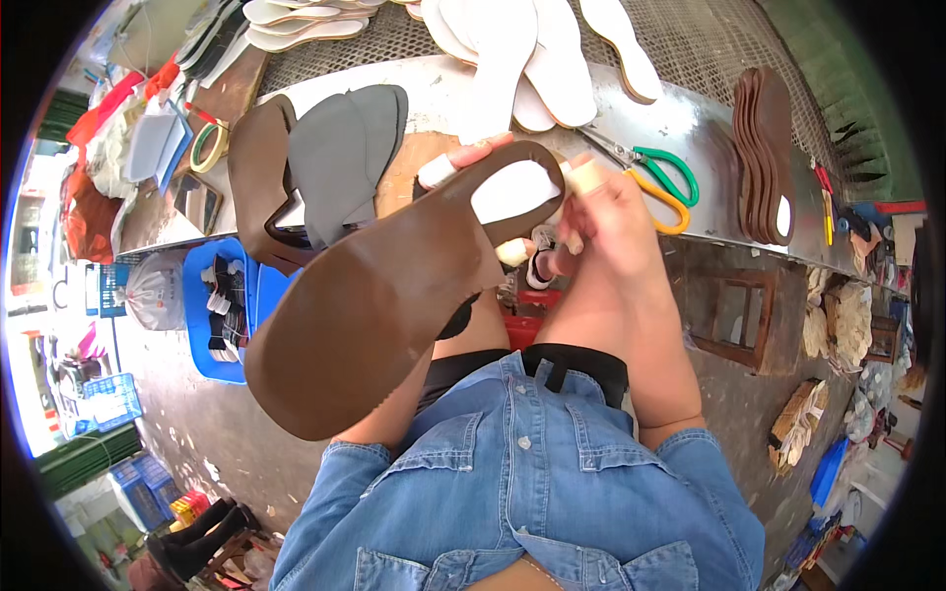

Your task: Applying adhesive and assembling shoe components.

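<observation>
A large brown leather insole (365, 305) is held slantwise above my lap, its broad toe end toward the lower left. At its heel the brown edge is turned over around a white board (514, 192). My left hand (475, 156) grips it from beneath, closed around the heel part, with white wraps on fingertips; the palm is hidden. My right hand (616, 212) is at the heel end, its bent fingers closed on the brown rim and a little blurred. Just beyond that hand, scissors (665, 187) with green and yellow handles lie on the metal-topped bench (714, 138).
White insole boards (498, 59) are piled at the bench's back. Brown and grey leather pieces (345, 148) lie left, near a tape roll (209, 148). A stack of brown insoles (764, 148) stands right. A blue bin (200, 325) is below the bench at left.
</observation>
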{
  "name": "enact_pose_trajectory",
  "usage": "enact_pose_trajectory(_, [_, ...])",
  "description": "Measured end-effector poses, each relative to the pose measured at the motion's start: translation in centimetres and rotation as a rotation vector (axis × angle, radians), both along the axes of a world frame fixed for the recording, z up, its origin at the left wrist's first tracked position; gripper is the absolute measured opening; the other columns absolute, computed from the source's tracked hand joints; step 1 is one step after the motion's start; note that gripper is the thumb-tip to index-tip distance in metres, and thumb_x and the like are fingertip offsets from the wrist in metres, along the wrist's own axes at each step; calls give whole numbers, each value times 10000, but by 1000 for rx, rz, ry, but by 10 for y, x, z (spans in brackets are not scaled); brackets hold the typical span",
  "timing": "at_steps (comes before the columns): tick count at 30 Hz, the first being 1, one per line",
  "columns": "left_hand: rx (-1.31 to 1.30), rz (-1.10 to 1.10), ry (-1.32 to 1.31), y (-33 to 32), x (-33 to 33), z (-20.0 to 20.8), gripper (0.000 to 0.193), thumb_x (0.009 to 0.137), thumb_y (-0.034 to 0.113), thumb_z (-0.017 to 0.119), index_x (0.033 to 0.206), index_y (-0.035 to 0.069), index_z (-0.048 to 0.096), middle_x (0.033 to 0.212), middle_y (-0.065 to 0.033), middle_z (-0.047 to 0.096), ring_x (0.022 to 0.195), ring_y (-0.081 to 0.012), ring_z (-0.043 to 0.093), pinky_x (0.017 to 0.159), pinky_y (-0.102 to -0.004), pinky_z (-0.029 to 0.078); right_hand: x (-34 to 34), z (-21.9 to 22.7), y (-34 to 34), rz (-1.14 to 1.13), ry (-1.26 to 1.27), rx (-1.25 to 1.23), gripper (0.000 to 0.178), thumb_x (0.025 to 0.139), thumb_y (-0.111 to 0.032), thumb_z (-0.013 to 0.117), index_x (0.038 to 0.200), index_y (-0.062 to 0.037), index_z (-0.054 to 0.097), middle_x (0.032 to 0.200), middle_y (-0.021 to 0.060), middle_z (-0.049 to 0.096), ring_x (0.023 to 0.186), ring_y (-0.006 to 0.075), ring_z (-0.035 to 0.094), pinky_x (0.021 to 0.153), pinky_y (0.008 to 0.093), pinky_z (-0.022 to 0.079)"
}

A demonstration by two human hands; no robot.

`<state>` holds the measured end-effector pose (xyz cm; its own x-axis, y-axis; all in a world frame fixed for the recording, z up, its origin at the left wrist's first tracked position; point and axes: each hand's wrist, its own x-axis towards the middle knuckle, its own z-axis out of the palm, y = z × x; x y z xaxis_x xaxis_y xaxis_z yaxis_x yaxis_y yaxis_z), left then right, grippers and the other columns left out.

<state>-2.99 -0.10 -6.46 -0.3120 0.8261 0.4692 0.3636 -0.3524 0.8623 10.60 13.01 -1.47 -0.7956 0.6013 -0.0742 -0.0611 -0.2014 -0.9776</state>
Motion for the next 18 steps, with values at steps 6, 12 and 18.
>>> enact_pose_trajectory(6, [53,150,-73,3,37,10,503,857,204,621,1299,43,446,1285,-131,505,1177,-247,502,993,-394,414,0,-14,-23,-147,15,154,275,947,-264,550,861,-13,624,653,-45,510,549,20,447,462,194,353])
enact_pose_trajectory(12, [196,-270,-840,3,30,-15,455,898,212,548,1305,39,441,1293,-130,500,1191,-241,493,1002,-386,408,8,-17,-23,-25,-5,37,254,938,-306,557,913,-57,604,643,-41,533,464,20,438,400,186,357])
enact_pose_trajectory(18, [214,-296,-1066,-12,37,-23,863,680,188,810,1363,-3,318,1352,-188,434,1219,-267,482,990,-394,435,6,-26,-5,120,6,-242,228,926,-230,581,843,-21,617,670,-47,563,612,9,484,487,192,378])
